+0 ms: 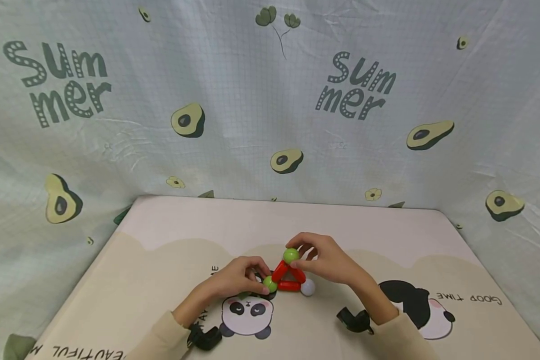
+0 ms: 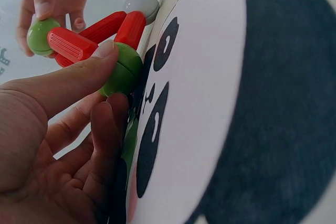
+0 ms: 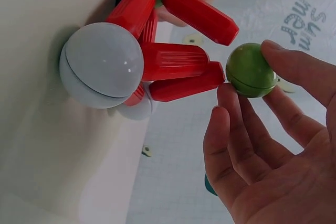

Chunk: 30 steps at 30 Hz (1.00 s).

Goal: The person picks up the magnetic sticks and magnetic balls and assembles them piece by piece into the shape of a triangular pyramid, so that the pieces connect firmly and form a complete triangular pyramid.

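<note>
A small pyramid-like frame of red rods [image 1: 289, 286] and balls rests on the patterned table mat. My left hand [image 1: 239, 276] pinches the green ball [image 2: 126, 69] at its lower left corner between thumb and fingers. At the top, my right hand [image 1: 327, 258] grips a second green ball [image 3: 252, 70] with thumb and fingertips. Red rods slant up to this upper ball, their ends right at it in the right wrist view. A white ball [image 1: 308, 287] forms the lower right corner, and another white ball [image 3: 135, 109] shows partly hidden behind it.
The mat [image 1: 171, 275] carries a printed panda [image 1: 247, 317], a black-and-white animal [image 1: 432, 320] and lettering. Black straps hang at both wrists. A pale cloth [image 1: 234, 75] with avocado prints encloses the back and sides.
</note>
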Each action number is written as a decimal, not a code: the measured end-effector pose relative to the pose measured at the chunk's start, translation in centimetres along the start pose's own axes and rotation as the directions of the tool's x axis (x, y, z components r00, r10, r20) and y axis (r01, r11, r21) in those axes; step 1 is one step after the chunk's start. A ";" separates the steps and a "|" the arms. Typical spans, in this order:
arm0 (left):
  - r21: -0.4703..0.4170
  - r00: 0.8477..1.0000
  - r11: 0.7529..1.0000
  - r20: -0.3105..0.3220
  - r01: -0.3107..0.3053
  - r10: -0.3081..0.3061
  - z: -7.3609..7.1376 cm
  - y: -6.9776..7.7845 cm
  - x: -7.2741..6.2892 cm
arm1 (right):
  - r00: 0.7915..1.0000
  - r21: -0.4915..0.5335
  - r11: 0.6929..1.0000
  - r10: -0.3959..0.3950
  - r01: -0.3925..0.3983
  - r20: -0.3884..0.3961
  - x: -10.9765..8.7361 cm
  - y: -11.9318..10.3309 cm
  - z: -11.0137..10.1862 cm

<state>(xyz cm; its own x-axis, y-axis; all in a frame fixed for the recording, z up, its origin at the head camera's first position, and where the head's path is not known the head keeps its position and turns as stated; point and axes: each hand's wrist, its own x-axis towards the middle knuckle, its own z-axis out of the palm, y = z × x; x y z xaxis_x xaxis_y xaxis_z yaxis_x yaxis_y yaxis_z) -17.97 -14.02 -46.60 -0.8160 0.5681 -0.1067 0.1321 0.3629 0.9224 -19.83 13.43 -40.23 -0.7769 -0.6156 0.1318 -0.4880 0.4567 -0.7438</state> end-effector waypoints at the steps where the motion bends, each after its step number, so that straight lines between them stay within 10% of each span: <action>1: -0.001 1.000 1.000 0.000 0.001 -0.001 0.0 0.0 0.0 | 1.000 0.000 1.000 -0.002 0.002 0.002 0.0 0.1 0.0; 30: 0.000 1.000 1.000 -0.018 0.015 -0.015 0.1 0.4 0.7 | 0.998 0.022 1.000 -0.008 0.007 0.062 0.5 1.3 -1.5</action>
<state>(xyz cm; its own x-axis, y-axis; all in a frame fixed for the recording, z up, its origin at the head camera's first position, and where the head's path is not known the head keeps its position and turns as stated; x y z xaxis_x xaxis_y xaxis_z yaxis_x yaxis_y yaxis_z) -18.45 -13.37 -46.36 -0.8281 0.5490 -0.1134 0.1203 0.3716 0.9206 -21.45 14.65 -40.19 -0.7467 -0.6581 0.0970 -0.4846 0.4382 -0.7570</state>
